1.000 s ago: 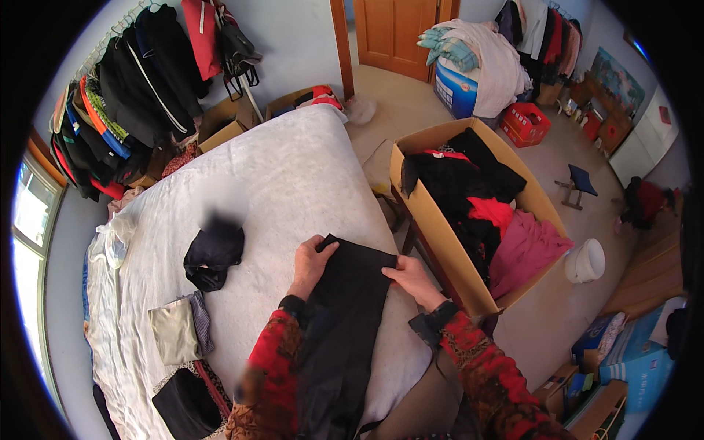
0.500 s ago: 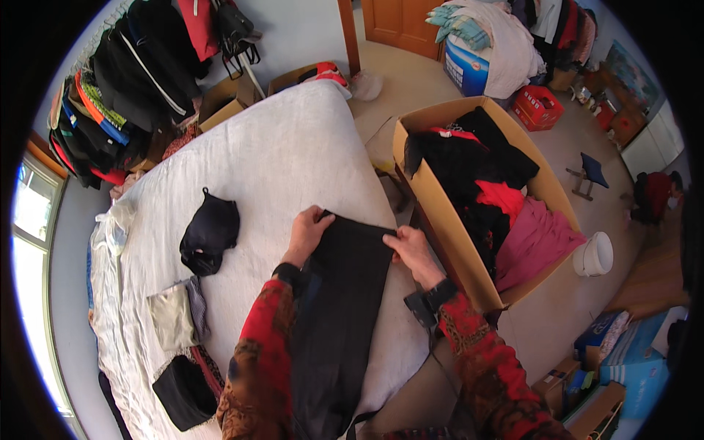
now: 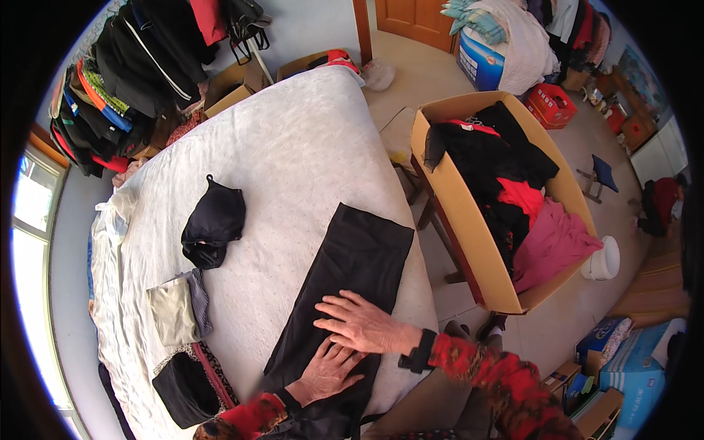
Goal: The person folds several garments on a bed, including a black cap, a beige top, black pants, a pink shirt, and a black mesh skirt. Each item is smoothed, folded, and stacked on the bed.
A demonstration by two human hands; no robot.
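Note:
A long black garment, apparently a pair of trousers (image 3: 364, 246), lies stretched out on the white bed cover (image 3: 293, 147), its straight end pointing away from me. My left hand (image 3: 327, 372) rests flat on its lower part with the fingers spread. Just beyond, my right hand (image 3: 359, 323) is also laid flat on the black cloth, fingers apart, its heel close to the left fingertips. Neither hand grips anything. To the left on the bed are a black bra (image 3: 213, 224), a folded pale cloth (image 3: 171, 312) with a striped grey piece, and a folded black garment (image 3: 185, 390) beside leopard-print cloth.
Right of the bed, a large cardboard box (image 3: 431, 154) full of black, red and pink clothes rests on a support. A white bucket (image 3: 603, 258), a red crate (image 3: 551, 106) and a small stool (image 3: 600, 176) stand beyond. Hanging clothes (image 3: 139, 59) line the far-left wall. Another person (image 3: 660, 205) is at far right.
Both hands have let go of the trousers' far end and moved back toward me, now flat on the cloth. The far end now lies down on the bed. The view has shifted slightly.

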